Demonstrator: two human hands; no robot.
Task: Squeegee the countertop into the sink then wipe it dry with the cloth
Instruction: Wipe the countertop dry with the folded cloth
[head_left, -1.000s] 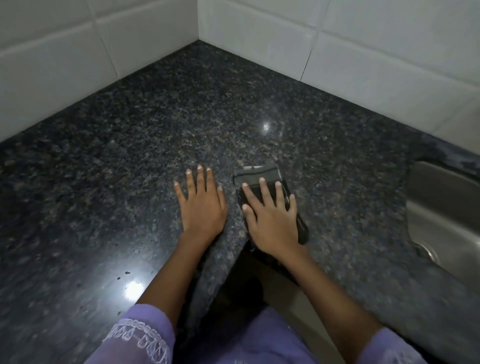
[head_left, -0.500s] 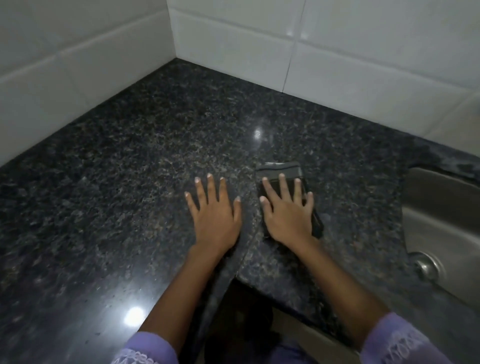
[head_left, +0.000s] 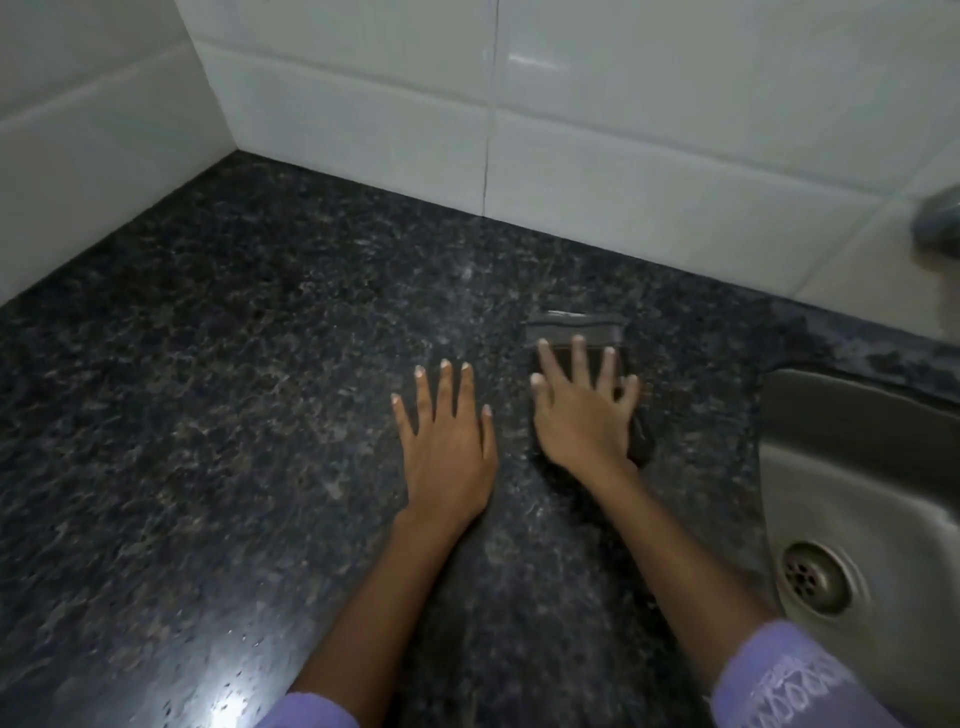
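A dark speckled granite countertop (head_left: 234, 364) fills the view. My right hand (head_left: 584, 415) lies flat, fingers spread, pressing a dark folded cloth (head_left: 574, 330) onto the counter; the cloth's far edge shows beyond my fingertips and a corner shows by my wrist. My left hand (head_left: 447, 441) rests flat on the bare counter just to the left, fingers spread, holding nothing. The steel sink (head_left: 852, 457) with its drain (head_left: 813, 577) sits to the right of the cloth. No squeegee is visible.
White tiled walls (head_left: 597, 130) meet at a corner at the back left and border the counter. A blurred tap part (head_left: 937, 223) shows at the right edge. A bright light reflection (head_left: 223, 701) shines on the near counter.
Both hands have slid forward over the counter toward the back wall, the right one pushing the cloth along. The view has shifted so the sink drain shows.
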